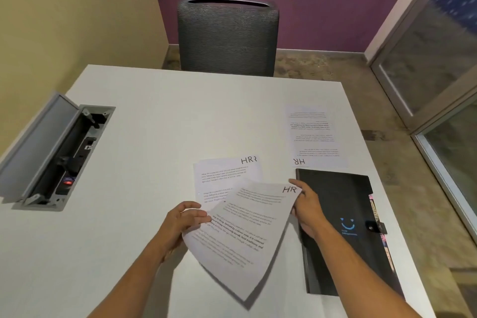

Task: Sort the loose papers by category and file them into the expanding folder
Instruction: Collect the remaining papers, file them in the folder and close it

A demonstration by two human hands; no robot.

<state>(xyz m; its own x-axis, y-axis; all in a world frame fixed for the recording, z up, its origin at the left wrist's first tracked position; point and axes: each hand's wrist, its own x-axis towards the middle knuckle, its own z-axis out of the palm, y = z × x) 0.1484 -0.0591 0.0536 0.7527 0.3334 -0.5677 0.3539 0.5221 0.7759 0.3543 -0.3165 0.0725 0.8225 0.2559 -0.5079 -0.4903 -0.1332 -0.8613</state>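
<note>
A printed sheet marked "HR" [240,237] is lifted off the white table [144,137], held between both hands. My left hand [183,224] pinches its left edge. My right hand [307,206] grips its top right corner, over the left side of the black expanding folder [346,214], which lies shut with a snap strap and coloured tabs on its right edge. A second sheet marked "HR" [222,175] lies flat beneath the held one. A third "HR" sheet [315,134] lies upside down beyond the folder.
An open cable box with sockets [62,155] is sunk into the table at the left, lid raised. A grey mesh chair [227,36] stands at the far edge. Glass partition and floor lie off the table's right edge.
</note>
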